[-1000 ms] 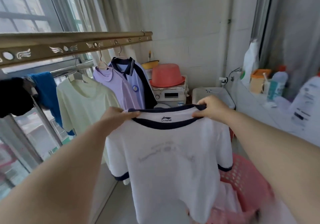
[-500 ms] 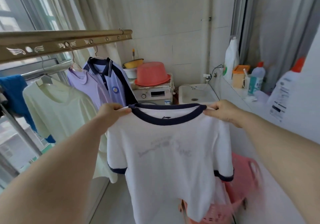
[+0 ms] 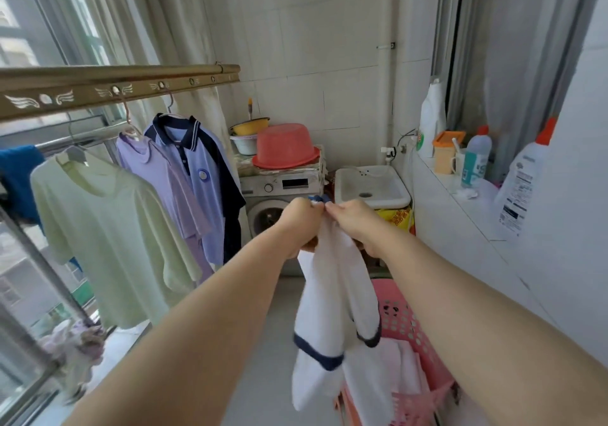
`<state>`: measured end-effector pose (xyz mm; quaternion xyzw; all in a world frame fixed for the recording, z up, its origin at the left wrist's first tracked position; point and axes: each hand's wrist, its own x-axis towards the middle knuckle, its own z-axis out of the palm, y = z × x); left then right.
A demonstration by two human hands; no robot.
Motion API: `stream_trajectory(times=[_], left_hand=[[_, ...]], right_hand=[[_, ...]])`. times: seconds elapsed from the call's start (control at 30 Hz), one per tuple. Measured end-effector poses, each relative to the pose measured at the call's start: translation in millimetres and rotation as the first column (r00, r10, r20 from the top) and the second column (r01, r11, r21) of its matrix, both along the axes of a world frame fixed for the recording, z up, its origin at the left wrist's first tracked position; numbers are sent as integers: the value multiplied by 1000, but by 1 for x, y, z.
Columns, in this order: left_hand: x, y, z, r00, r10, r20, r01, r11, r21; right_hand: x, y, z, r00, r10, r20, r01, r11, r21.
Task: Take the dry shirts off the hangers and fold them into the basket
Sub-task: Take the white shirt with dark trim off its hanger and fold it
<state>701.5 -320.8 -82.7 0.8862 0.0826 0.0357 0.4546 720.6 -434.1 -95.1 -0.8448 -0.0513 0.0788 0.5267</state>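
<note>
Mid-frame, the left hand [image 3: 297, 220] and right hand [image 3: 355, 221] pinch the white navy-trimmed shirt [image 3: 329, 310] together. It partly hides the pink perforated plastic basket [image 3: 414, 330], lower right.

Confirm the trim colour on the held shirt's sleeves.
Navy blue cuffs on the white shirt; the head view shows it best.

You've got a red plastic basin [image 3: 284, 146] upside down on the white front-load washing machine [image 3: 289, 185], with a white square sink [image 3: 371, 186] just beside it.

Pale floor [image 3: 263, 399] with pink basket [image 3: 404, 323], white washing machine [image 3: 283, 184] by far wall.
</note>
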Motion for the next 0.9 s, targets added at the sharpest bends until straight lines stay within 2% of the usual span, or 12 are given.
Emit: stream_trajectory(times=[0.1, 0.2, 0.3, 0.37, 0.43, 0.53, 0.6, 0.63, 0.7, 0.77, 0.8, 0.9], left_hand=[[-6, -3, 4, 999, 21, -29, -23, 996, -86], [-8, -7, 10, 997, 78, -22, -78, 997, 7], [-9, -14, 14, 995, 92, 34, -91, 995, -36], [-15, -18, 18, 998, 60, 14, -57, 982, -182], [-21, -21, 25, 1000, 18, -6, -19, 934, -356], [-26, -20, 34, 996, -87, 3, 78, 874, -480], [-26, -13, 35, 987, -154, 37, 155, 901, -406], [-23, -8, 34, 982, -175, 64, 186, 938, -293], [-16, 1, 30, 969, -171, 181, 168, 985, 28], [-10, 8, 27, 947, -155, 281, 68, 953, 296], [-9, 11, 26, 946, -164, 280, 58, 935, 350], [-6, 16, 27, 951, -249, 181, 179, 925, 335]], right_hand=[[-2, -4, -1, 1000, 23, 20, -23, 999, 28], [-6, -6, 1, 998, 4, 59, -7, 998, 58], [-8, -6, 5, 995, -1, 98, -8, 996, 94], [-9, -10, 11, 997, 4, 75, -14, 992, 128], [-10, -14, 15, 995, 88, 56, -97, 979, 181], [-11, -23, 17, 981, 189, 34, -192, 951, 242], [-7, -29, 12, 968, 250, 5, -241, 926, 289], [-4, -32, 10, 959, 282, 8, -272, 918, 289], [-1, -34, 9, 956, 293, 13, -286, 919, 272], [-3, -37, 11, 952, 307, -6, -293, 915, 278], [-2, -38, 12, 943, 332, -6, -317, 905, 284], [-3, -42, 17, 919, 393, 28, -386, 883, 268]])
